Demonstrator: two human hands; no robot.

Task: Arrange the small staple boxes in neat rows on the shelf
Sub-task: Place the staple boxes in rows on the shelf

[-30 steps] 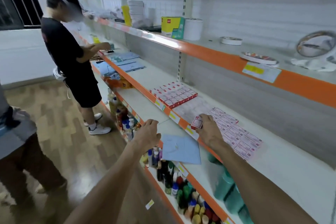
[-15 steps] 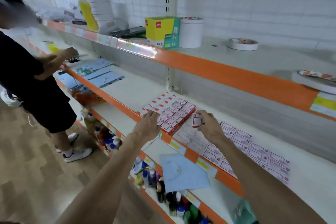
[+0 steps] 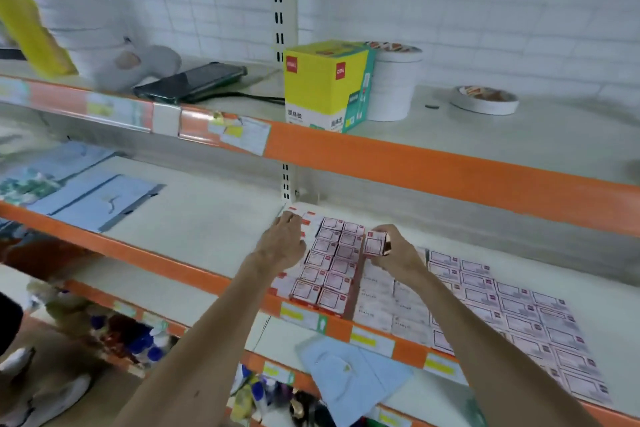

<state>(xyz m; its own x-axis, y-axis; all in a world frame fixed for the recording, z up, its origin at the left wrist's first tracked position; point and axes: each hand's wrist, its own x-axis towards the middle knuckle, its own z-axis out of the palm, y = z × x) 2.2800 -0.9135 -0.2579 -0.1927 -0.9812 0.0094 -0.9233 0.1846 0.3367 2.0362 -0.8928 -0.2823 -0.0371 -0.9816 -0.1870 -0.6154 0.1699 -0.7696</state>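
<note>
Staple box (image 3: 375, 243) now beside stack (image 3: 330, 265) edge

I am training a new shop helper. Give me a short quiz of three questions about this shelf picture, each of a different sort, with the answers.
1. Multiple choice: what does the right hand pinch? A) a tape roll B) a small staple box C) a phone
2. True or false: the yellow carton stands on the middle shelf, beside the raised block of staple boxes.
3. Fill in: the left hand touches the block's far ___ part.

Key: 1) B. 2) False: it stands on the upper shelf. 3) left.
</note>
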